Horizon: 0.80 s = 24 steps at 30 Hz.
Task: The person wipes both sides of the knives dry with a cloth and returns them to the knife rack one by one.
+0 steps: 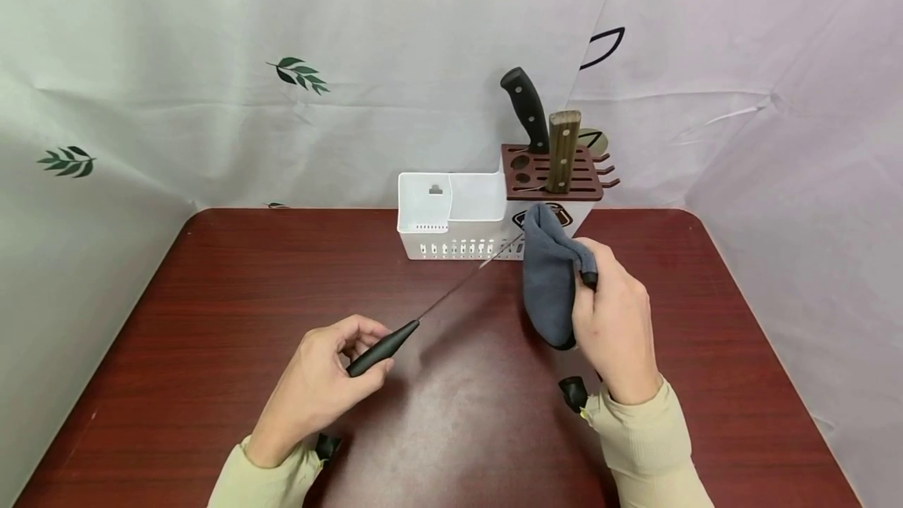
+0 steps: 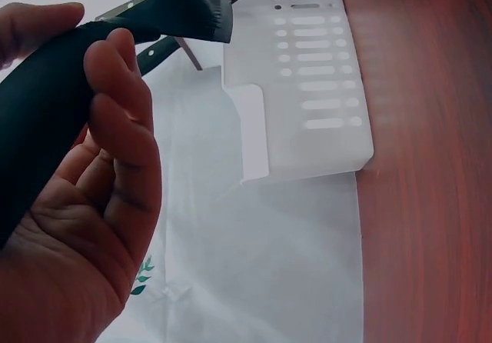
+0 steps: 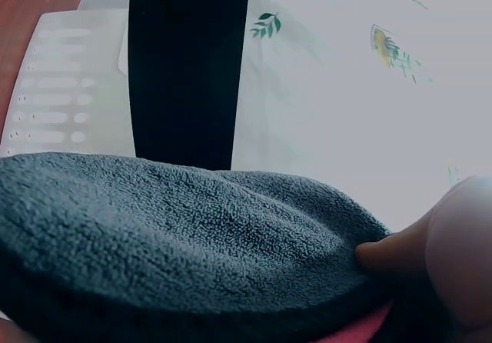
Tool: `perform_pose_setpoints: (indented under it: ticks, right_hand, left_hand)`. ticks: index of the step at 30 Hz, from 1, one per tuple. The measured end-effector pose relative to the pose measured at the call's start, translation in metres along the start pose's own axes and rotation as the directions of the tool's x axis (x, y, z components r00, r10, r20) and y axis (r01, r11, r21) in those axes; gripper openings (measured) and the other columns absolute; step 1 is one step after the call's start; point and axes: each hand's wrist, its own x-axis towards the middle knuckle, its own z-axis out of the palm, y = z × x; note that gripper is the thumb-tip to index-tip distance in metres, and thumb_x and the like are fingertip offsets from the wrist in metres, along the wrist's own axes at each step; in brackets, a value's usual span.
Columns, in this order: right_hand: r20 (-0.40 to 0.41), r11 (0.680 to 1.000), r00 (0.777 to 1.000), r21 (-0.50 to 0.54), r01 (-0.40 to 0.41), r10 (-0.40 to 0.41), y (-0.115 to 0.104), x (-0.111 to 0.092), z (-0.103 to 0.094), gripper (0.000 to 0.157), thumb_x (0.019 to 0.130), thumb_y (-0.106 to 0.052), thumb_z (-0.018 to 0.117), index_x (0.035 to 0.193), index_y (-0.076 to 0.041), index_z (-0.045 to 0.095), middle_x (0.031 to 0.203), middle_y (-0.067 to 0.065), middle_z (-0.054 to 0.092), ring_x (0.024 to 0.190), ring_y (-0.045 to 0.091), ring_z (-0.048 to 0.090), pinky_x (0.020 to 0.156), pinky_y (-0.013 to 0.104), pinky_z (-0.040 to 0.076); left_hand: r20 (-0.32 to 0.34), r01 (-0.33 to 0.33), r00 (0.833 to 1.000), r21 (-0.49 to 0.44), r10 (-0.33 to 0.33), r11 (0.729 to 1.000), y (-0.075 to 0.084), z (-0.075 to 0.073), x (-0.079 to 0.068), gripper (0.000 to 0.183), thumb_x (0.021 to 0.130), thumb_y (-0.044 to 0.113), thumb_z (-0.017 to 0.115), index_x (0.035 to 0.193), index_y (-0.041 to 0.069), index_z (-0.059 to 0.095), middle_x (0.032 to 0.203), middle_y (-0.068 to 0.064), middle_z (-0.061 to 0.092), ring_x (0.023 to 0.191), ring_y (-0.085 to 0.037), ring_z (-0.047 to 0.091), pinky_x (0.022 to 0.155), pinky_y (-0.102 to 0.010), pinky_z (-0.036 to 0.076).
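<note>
My left hand (image 1: 317,367) grips a knife by its black handle (image 1: 383,349), thumb on one side and fingers on the other. Its thin blade (image 1: 458,286) slants up and to the right, edge-on to the head camera. A grey-blue cloth (image 1: 550,296) with a dark border hangs folded from my right hand (image 1: 621,320), which pinches it. The blade's far end disappears behind the cloth. In the right wrist view, the dark broad blade (image 3: 188,66) runs down to the fuzzy cloth (image 3: 177,228), and my thumb (image 3: 400,247) presses on the cloth's edge.
Behind the hands, a white slotted knife holder (image 1: 458,248) with a brown top (image 1: 518,190) stands near the back of the reddish table (image 1: 233,296). It holds a black-handled knife (image 1: 527,110) and a wooden-handled knife (image 1: 563,154). White patterned fabric (image 1: 381,61) surrounds the table.
</note>
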Motion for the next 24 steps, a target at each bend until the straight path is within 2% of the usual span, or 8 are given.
perform_pose_setpoints:
  ticks: [8, 17, 24]
  right_hand:
    - [-0.022, 1.0, 1.0, 0.013, 0.008, -0.008, 0.0001, 0.0002, -0.0001, 0.028, 0.097, -0.001, 0.058, 0.123, -0.007, 0.064, 0.109, 0.015, 0.07, 0.09, 0.038, 0.067, 0.08, 0.054, 0.05]
    - [-0.038, 0.999, 0.999, 0.019, 0.033, -0.032, 0.001, 0.0, 0.0005, 0.029, 0.097, 0.0, 0.057, 0.124, -0.006, 0.064, 0.11, 0.015, 0.07, 0.09, 0.036, 0.066, 0.081, 0.052, 0.05]
    - [-0.059, 0.999, 0.998, 0.026, 0.037, -0.035, 0.001, 0.0001, 0.0002, 0.029, 0.097, -0.001, 0.057, 0.125, -0.006, 0.064, 0.111, 0.014, 0.07, 0.093, 0.036, 0.067, 0.083, 0.05, 0.05]
  left_hand:
    - [-0.026, -0.018, 0.999, 0.073, 0.02, 0.997, 0.0011, 0.0005, -0.0007, 0.037, 0.075, 0.004, 0.08, 0.102, 0.027, 0.071, 0.078, 0.016, 0.065, 0.062, -0.004, 0.061, 0.056, -0.026, 0.051]
    - [-0.071, -0.098, 0.992, 0.096, 0.105, 0.991, 0.0017, 0.002, -0.0003, 0.035, 0.077, 0.005, 0.081, 0.102, 0.027, 0.072, 0.079, 0.018, 0.064, 0.066, -0.003, 0.059, 0.056, -0.019, 0.046]
    - [-0.106, -0.102, 0.987, 0.168, 0.12, 0.981, 0.0035, 0.0029, -0.0002, 0.036, 0.075, 0.008, 0.083, 0.102, 0.03, 0.072, 0.083, 0.021, 0.062, 0.07, -0.001, 0.057, 0.059, -0.017, 0.044]
